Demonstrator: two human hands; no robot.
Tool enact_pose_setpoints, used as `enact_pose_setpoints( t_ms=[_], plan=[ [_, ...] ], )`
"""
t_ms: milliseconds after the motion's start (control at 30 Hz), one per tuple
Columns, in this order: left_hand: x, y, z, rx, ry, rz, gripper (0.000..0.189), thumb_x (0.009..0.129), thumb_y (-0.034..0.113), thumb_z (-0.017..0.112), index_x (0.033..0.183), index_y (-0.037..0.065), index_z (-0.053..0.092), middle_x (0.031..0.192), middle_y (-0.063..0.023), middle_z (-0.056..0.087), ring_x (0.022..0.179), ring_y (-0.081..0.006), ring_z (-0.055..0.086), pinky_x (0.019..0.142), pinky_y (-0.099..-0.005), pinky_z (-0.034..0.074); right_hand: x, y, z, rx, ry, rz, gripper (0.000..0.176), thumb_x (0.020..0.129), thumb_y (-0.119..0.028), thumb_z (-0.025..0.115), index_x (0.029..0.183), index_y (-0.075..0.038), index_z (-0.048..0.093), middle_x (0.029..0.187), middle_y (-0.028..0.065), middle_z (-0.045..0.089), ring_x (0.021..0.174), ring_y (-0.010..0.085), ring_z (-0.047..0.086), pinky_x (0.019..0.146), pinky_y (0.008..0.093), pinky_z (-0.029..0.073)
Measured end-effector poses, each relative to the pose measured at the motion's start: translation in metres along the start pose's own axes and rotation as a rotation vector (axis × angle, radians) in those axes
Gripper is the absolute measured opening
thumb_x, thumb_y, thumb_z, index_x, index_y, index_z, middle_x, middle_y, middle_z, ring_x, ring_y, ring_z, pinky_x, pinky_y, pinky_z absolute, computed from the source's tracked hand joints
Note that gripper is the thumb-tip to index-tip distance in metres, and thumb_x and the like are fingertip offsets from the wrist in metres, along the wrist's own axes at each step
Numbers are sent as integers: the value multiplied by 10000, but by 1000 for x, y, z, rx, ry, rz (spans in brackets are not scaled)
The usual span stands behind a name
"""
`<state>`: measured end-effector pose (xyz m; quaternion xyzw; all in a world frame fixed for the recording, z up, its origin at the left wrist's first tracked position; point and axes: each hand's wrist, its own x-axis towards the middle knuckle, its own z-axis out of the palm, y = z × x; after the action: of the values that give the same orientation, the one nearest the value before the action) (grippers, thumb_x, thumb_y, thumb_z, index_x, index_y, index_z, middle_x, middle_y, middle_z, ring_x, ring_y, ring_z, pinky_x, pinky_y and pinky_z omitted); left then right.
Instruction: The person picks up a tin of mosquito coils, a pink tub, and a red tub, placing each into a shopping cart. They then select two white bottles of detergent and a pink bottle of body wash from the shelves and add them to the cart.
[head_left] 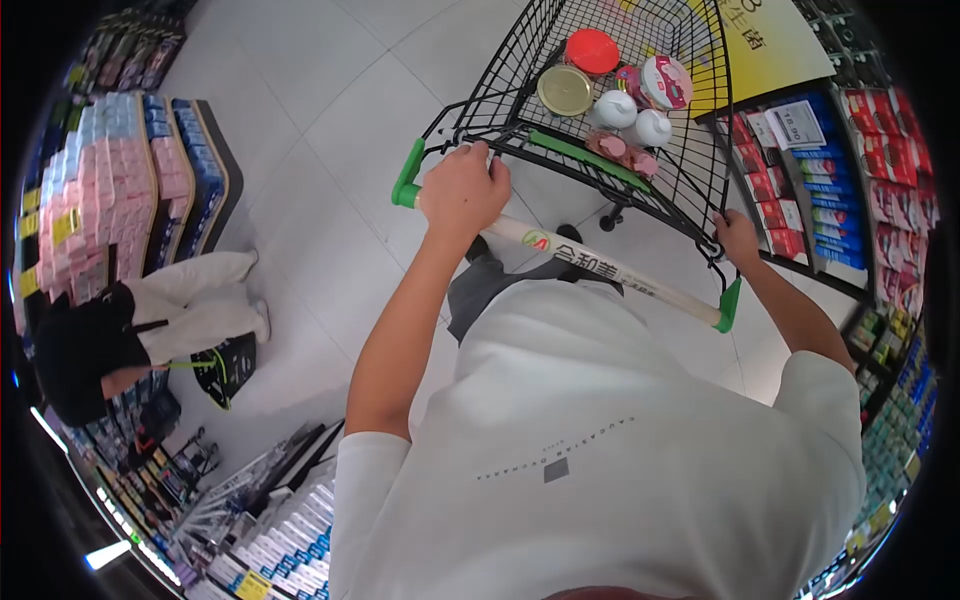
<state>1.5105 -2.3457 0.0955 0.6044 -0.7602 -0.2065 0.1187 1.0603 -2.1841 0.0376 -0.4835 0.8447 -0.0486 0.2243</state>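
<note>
A black wire shopping cart [690, 165] with green trim stands in front of me. My left hand [465, 188] is closed around the left end of its pale printed handle [590, 258]. On the right, my right hand [738, 240] grips the cart's frame at the basket corner, away from the handle; its fingertips are partly hidden. Inside the basket are a red-lidded container [592, 52], a can with a gold lid [565, 91], a pink-and-white lidded tub [667, 82], two white-topped containers [614, 109] and small brownish-pink packs [608, 146].
Close by on the right runs a shelf with red and blue boxes [830, 215] and a price card [795, 125]. To the left, a person in a black top [90, 345] holds a dark basket [228, 372] beside stacked pink packages [100, 190]. Tiled floor [320, 120] lies between.
</note>
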Motion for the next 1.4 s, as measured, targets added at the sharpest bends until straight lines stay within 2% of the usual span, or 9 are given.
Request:
enact_pose_setpoints(
  t_ms=[167,200,267,400,967,1033,1100,1133,1400],
  plan=[
    [62,-34,-15,-3,18,117,255,861,263,562,791,26,624,764,-137,652,721,-332,663,647,-456,528,7,-36,20,-11,62,85,389,964,-316,558,845,47,631,680,183,672,604,306,687,595,402,532],
    [67,-37,-16,-2,9,136,255,861,263,562,791,26,624,764,-137,652,721,-332,663,647,-456,528,-6,-66,14,164,-4,249,376,969,-296,550,873,61,619,679,180,663,534,298,674,486,390,548],
    [89,-45,-15,9,15,160,250,860,261,566,790,28,626,760,-134,656,715,-328,664,642,-453,528,-1,-72,23,183,-19,285,367,969,-280,547,903,75,612,695,193,657,527,309,672,450,391,555],
    [169,-46,-9,-7,-46,141,245,855,261,575,792,32,631,774,-132,665,718,-324,668,648,-449,534,55,-90,31,210,-56,383,349,974,-279,535,921,61,591,686,177,645,497,292,661,386,375,558],
    [515,-35,16,-54,-114,389,255,847,301,589,858,58,666,820,-110,668,762,-314,656,661,-449,517,232,-162,37,225,-11,654,326,989,-243,482,911,70,529,702,189,616,496,284,649,377,370,552],
    [594,-41,10,-43,-127,388,256,845,301,593,867,58,671,826,-112,670,767,-314,656,662,-447,516,297,-218,12,296,-28,700,322,990,-239,477,898,66,525,701,196,617,489,285,646,379,373,546],
    [649,-38,4,-42,-166,422,266,846,307,595,871,54,672,843,-114,675,784,-312,659,672,-443,518,321,-225,13,172,-3,721,355,977,-275,484,900,64,559,779,282,656,716,442,672,666,504,540],
    [674,-31,6,-23,-176,465,269,847,308,597,895,57,680,852,-114,678,798,-310,661,689,-436,520,334,-226,13,158,16,720,342,973,-265,493,904,60,573,815,308,655,793,480,654,714,536,516],
    [835,11,42,52,-293,577,288,845,325,617,956,69,691,873,-105,687,811,-295,668,701,-428,520,434,-276,7,215,64,837,330,962,-245,503,932,78,564,838,331,649,822,501,639,740,550,500]
  ],
)
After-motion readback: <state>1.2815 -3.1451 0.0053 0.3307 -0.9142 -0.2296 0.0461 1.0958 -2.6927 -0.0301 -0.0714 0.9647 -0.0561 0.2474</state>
